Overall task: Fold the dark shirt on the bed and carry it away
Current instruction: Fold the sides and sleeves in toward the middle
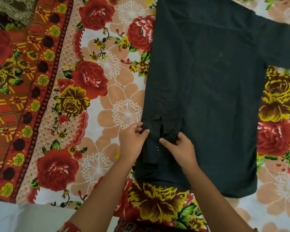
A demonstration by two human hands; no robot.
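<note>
The dark shirt [216, 97] lies flat on the flowered bed cover [94, 101], its body running from the top of the view down to the near edge. Its left sleeve is folded in over the left side, the cuff with a small button near the bottom left. The other sleeve stretches out to the upper right. My left hand [132, 143] pinches the cuff's left edge. My right hand [179, 148] grips the bunched cuff cloth from the right. Both hands are closed on the fabric.
A red and yellow bordered strip of the cover [15, 106] runs down the left side. A brownish patterned cloth [12, 7] sits at the top left corner. White floor [23, 218] shows below the bed's near edge at the bottom left.
</note>
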